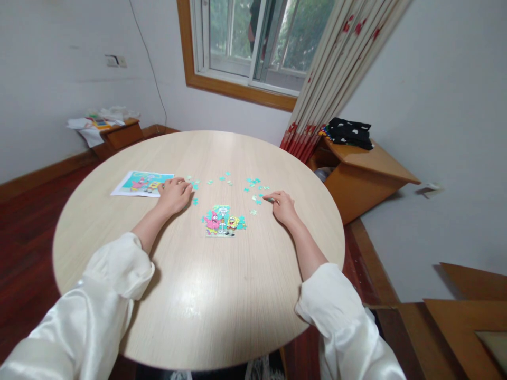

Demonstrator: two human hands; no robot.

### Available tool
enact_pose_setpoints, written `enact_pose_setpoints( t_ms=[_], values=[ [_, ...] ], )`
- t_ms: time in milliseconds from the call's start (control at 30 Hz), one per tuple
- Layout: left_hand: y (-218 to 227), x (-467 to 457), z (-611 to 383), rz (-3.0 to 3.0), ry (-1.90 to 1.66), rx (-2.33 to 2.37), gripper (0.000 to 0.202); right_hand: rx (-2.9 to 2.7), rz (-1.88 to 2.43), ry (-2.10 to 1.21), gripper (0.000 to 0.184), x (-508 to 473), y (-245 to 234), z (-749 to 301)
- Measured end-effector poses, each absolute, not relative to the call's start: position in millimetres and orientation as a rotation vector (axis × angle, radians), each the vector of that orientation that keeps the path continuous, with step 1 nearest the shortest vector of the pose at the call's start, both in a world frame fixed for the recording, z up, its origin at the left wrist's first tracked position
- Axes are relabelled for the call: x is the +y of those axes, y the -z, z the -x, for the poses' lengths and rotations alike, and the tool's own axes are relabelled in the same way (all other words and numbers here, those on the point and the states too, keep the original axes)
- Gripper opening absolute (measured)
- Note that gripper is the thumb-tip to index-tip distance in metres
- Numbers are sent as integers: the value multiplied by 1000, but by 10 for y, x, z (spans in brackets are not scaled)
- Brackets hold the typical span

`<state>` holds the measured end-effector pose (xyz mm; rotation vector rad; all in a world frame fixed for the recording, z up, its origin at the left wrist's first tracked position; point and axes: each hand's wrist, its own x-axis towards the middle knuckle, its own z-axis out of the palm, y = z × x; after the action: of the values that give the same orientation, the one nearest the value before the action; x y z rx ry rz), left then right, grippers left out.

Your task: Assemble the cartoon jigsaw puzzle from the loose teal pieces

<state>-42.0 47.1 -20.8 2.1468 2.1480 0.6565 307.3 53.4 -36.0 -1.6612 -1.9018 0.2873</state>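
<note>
A partly joined jigsaw puzzle [222, 220] of cartoon figures lies flat near the middle of the table. My left hand [173, 195] rests over the right edge of a printed reference picture [144, 182], fingers loosely bent and apart. Its fingertips are beside a few loose turquoise puzzle pieces [195, 186]. On the other side, my right hand [282, 206] reaches in with its index finger stretched out. That fingertip is at a cluster of loose pieces [259, 201]; whether it touches one is too small to tell. No piece shows in either hand.
All this lies on a round pale wooden table [190, 301]. More loose pieces [222, 178] are scattered beyond the joined puzzle. A tilted wooden cabinet [356, 179] with dark folded cloth [349, 132] stands at the right, beside a curtain [320, 79]. A low stand [122, 138] is at the left.
</note>
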Motion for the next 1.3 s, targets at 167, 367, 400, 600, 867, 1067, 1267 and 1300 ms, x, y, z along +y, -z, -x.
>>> enact_pose_setpoints(
  t_ms=[167,367,400,600,867,1067,1267,1300],
  values=[
    [220,516,448,-2089,-789,2088,42,-1895,1662,-306,47,535,361,-3075],
    [204,527,423,-2096,-655,1997,40,-1893,1685,-330,48,510,319,-3060],
    [198,526,419,-2103,-648,1997,40,-1892,1684,-329,47,510,318,-3061],
    [189,530,453,-2151,-731,2132,41,-1887,1649,-299,48,536,362,-3082],
    [215,523,535,-2246,-632,2230,40,-1894,1645,-301,47,541,365,-3088],
    [148,294,600,-2270,-439,2397,34,-1874,1649,-319,47,535,345,-3068],
    [43,-394,545,-2226,-374,2448,33,-1876,1662,-323,47,527,317,-3041],
    [42,-541,518,-2277,-314,2449,36,-1875,1663,-322,46,529,318,-3040]
  ],
)
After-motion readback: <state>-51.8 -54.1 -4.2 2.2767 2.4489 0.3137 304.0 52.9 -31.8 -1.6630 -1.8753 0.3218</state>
